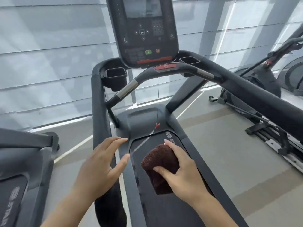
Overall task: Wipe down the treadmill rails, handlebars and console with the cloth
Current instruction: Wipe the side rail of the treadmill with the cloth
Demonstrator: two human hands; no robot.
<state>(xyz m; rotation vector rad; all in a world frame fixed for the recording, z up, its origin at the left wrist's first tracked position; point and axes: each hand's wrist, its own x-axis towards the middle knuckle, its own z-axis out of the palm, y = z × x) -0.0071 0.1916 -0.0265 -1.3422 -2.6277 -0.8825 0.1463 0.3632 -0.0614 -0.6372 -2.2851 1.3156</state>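
Note:
My right hand (185, 171) grips a folded dark brown cloth (159, 163) above the treadmill belt (164, 207). My left hand (101, 163) hovers with straight, spread fingers over the left handrail (98, 115) and holds nothing. The console (144, 30) stands upright ahead, its screen dark, with a green and a red button low on it. A curved front handlebar (178, 69) with silver sensor bands runs below the console. The padded right handrail (255, 94) stretches to the right edge.
A red safety clip (157, 125) hangs on a cord from the console over the motor cover (144, 118). A second treadmill (21, 169) stands at the left. Another exercise machine (262, 89) stands on the right. White blinds (49, 63) cover the windows ahead.

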